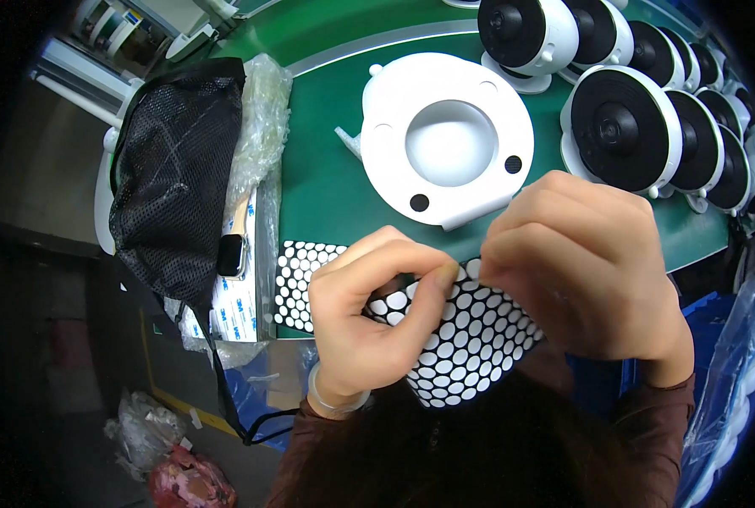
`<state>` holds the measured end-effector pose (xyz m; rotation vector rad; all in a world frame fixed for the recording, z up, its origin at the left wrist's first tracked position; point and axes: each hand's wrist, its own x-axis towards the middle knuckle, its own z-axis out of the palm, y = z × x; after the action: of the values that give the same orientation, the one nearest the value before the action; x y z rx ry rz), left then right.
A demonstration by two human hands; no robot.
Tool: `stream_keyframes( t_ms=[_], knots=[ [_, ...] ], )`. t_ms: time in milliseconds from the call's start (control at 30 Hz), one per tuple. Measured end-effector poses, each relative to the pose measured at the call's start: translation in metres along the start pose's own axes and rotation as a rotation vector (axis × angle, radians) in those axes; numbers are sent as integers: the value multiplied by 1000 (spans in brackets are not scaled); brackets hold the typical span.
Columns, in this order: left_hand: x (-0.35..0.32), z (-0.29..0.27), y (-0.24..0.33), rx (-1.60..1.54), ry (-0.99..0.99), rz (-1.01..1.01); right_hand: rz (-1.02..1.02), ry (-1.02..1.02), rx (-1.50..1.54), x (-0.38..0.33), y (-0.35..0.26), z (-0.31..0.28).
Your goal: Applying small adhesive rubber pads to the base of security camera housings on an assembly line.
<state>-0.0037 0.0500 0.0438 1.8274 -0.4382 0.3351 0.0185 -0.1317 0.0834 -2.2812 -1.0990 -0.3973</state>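
My left hand (369, 313) pinches the top edge of a black sheet of white round pads (466, 347) between thumb and forefinger, holding it tilted above the table's front edge. Closed fingers of my right hand (576, 262) meet the same edge a little to the right. Whatever lies between those fingertips is hidden. Beyond both hands rests a white round housing (382, 169) with a large central hollow. Two black round pads (420, 202) sit on its near side, and two pale round marks show on its far side.
Another dotted sheet (294, 288) lies left of my left hand. A black mesh bag (174, 178), bubble wrap (263, 127) and a smartwatch (232, 256) occupy the left side. Several white units with black round faces (619, 127) stand in rows at right on the green table (327, 169).
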Motion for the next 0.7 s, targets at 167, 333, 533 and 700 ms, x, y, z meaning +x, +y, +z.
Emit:
stream_keyframes(
  t_ms=[167, 333, 533, 700],
  knots=[
    [3, -3, -20, 234, -15, 138, 275, 393, -16, 11, 8, -17],
    [2, 4, -11, 52, 99, -14, 328, 300, 60, 25, 42, -3],
    [2, 5, -11, 5, 111, 16, 386, 202, 45, 36, 19, -15],
    [3, 4, -15, -13, 113, 10, 390, 244, 63, 39, 22, -10]
  ],
)
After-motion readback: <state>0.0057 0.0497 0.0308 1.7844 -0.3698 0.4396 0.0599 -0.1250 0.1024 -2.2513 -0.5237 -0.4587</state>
